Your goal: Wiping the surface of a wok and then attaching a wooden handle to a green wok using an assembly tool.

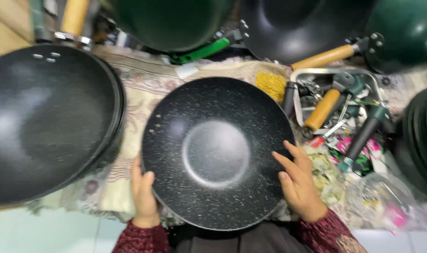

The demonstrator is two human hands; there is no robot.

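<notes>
Between the person's two hands sits a black speckled pan [217,152] with no handle fitted, its bowl facing up and its flat centre catching the light. The left hand [143,192] grips the rim at the lower left, thumb hooked over the edge and fingers hidden beneath, while the right hand [297,180] lies open on the right rim, fingers spread flat on the inner wall; together they seem to steady the round pan, which would otherwise rock on its curved base. It rests on a patterned cloth [143,89] spread over the worktop, just above the person's lap. To the left, touching nothing but the cloth, is a stack of larger dark pans [49,117], nested to save room. To the right, a metal tray [335,75] holds loose handles, wooden [322,110] and dark green [367,133], piled within easy reach beside small plastic bags [377,192]. Along the far edge lie more pans, some dark green [176,21], one black with a wooden handle [323,57] already attached.
</notes>
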